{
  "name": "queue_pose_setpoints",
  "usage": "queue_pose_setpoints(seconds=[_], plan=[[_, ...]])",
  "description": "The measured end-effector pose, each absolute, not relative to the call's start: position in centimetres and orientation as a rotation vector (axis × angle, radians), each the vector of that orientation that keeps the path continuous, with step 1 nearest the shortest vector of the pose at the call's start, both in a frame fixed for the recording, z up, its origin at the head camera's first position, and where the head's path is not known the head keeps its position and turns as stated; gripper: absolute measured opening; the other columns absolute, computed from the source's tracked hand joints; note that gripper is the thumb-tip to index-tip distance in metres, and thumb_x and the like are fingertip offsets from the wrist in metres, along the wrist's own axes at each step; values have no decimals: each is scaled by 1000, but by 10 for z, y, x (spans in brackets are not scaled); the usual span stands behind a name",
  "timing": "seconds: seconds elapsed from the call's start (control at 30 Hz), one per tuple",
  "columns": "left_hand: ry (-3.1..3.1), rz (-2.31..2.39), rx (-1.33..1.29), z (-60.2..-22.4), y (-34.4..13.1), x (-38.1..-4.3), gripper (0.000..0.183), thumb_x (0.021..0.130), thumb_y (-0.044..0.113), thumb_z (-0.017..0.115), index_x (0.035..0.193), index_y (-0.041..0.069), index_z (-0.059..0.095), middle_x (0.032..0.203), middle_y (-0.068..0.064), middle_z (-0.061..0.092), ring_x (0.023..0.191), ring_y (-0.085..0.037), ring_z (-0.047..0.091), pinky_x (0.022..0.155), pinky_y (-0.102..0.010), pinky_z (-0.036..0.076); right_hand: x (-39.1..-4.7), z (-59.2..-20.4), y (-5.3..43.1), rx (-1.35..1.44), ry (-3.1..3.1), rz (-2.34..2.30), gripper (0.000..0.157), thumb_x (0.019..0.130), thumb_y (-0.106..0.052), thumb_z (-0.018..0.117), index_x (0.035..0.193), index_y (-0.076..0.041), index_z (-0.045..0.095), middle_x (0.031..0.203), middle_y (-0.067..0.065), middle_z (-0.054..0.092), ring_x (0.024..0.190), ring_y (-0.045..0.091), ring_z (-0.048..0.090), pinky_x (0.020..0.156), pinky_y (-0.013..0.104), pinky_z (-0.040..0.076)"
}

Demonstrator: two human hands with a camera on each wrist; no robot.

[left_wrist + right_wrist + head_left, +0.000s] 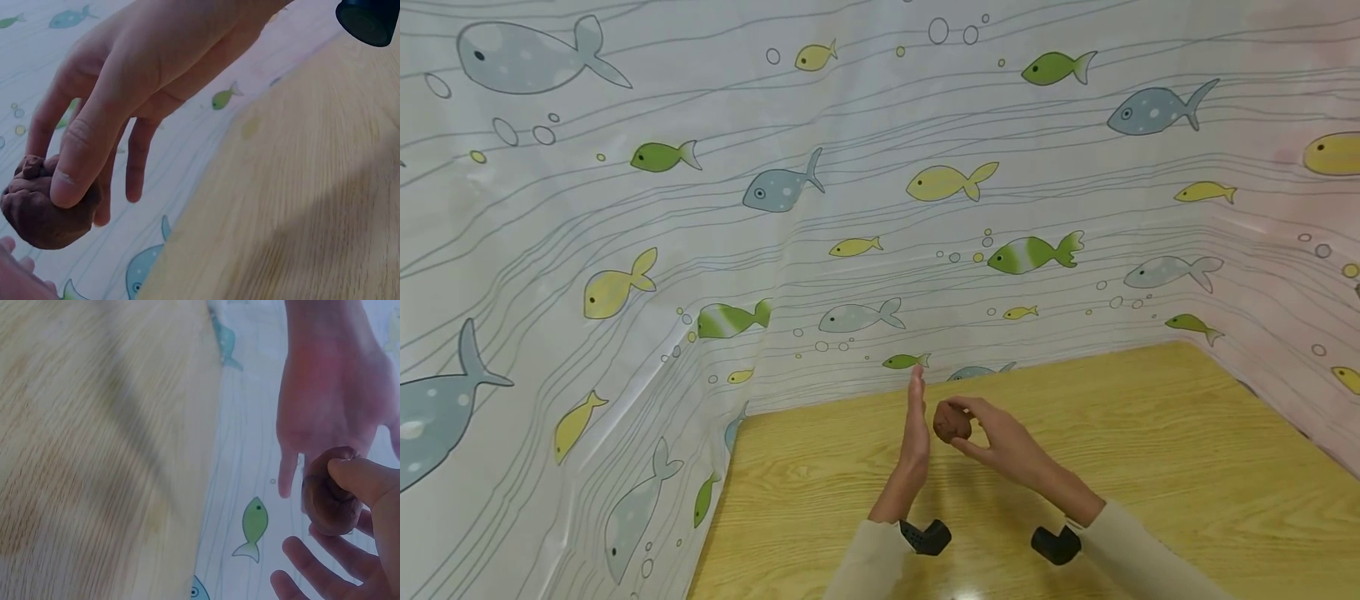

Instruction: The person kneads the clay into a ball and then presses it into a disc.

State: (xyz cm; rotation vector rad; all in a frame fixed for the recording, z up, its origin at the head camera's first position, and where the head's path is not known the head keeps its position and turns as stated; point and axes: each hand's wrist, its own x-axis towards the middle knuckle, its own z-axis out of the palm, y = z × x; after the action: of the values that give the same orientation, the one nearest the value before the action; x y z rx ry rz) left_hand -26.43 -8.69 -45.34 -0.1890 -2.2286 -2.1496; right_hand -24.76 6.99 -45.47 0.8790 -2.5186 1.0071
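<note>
Below centre in the head view, my right hand pinches the brown clay lump, roundish, no clear long axis; it sits just right of my left hand, whose straight-fingered palm faces it.

Right hand pinches rough brown lump between thumb and fingers, above pale wood-grain worktop. Left hand upright, seen edge-on, fingers straight and pointing up, lump just beside its palm; contact unclear. Cream sleeves, left and right, black device at each wrist, left and right. White sheeting rises behind and along both sides, printed with green, yellow and grey-blue fish; pinkish tint at far right
</note>
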Motion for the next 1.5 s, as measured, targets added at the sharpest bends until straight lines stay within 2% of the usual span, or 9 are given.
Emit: queue_pose_setpoints(seconds=[0.43, 0.63, 1.03, 1.1, 1.13, 1.27, 1.33, 1.37, 1.5], plan=[[-2129, -2279, -143, -428, -85, -248, 45, 97, 48, 11, 141, 41, 9, 154, 9, 4, 144, -19, 1, 112, -57, 4, -241, -452, 59, 911, -2504, 1027, 56, 82, -31, 64, 132, -23, 42, 127, -8, 51, 110, 7, 54, 85, 31, 49], [-2073, -2272, -134, -451, -84, -261, 43, 95, 54, 15, 138, 48, 12, 152, 13, 8, 143, -14, 6, 113, -54, 5, -238, -450, 56, 913, -2487, 1007, 56, 81, -29, 65, 131, -22, 43, 124, -7, 52, 105, 5, 55, 82, 28, 50], [-1981, -2279, -190, -451, -81, -265, 42, 98, 44, 22, 138, 44, 13, 153, 11, 8, 142, -11, 9, 116, -47, 9, -238, -453, 57, 887, -2443, 1027, 56, 80, -28, 67, 131, -19, 44, 123, -5, 53, 106, 7, 55, 81, 30, 51], [-1955, -2300, -181, -452, -80, -265, 42, 98, 42, 22, 139, 42, 13, 152, 12, 11, 141, -10, 13, 116, -46, 10, -238, -454, 58, 883, -2451, 1032, 56, 80, -29, 66, 131, -19, 44, 124, -4, 53, 107, 7, 55, 81, 31, 51], [-1950, -2301, -165, -453, -80, -265, 42, 98, 42, 22, 140, 41, 14, 145, 9, 30, 135, -12, 30, 115, -46, 13, -238, -454, 58, 882, -2455, 1025, 56, 81, -30, 66, 131, -19, 44, 125, -5, 52, 107, 7, 55, 81, 31, 51], [-1903, -2343, -130, -455, -80, -264, 43, 98, 43, 24, 140, 40, 15, 142, 11, 33, 130, -12, 37, 113, -47, 18, -237, -455, 57, 865, -2474, 1024, 56, 82, -35, 63, 132, -21, 42, 127, -6, 50, 106, 6, 55, 81, 30, 50], [-1886, -2356, -135, -456, -79, -265, 44, 98, 43, 24, 140, 38, 14, 145, 7, 31, 131, -16, 36, 113, -48, 19, -236, -455, 58, 845, -2484, 1021, 57, 82, -39, 62, 133, -22, 41, 128, -7, 50, 104, 6, 56, 79, 29, 50], [-1867, -2373, -146, -456, -79, -265, 45, 98, 43, 24, 141, 38, 14, 152, 9, 13, 140, -15, 20, 113, -49, 18, -236, -455, 58, 829, -2493, 1024, 58, 83, -40, 61, 134, -23, 39, 128, -7, 50, 103, 6, 56, 78, 29, 50], [-1825, -2411, -160, -456, -76, -264, 47, 97, 44, 25, 142, 36, 14, 153, 7, 10, 142, -22, 16, 113, -50, 17, -235, -455, 59, 763, -2521, 1048, 60, 86, -46, 54, 138, -29, 30, 132, -5, 48, 104, 9, 57, 79, 31, 50]])
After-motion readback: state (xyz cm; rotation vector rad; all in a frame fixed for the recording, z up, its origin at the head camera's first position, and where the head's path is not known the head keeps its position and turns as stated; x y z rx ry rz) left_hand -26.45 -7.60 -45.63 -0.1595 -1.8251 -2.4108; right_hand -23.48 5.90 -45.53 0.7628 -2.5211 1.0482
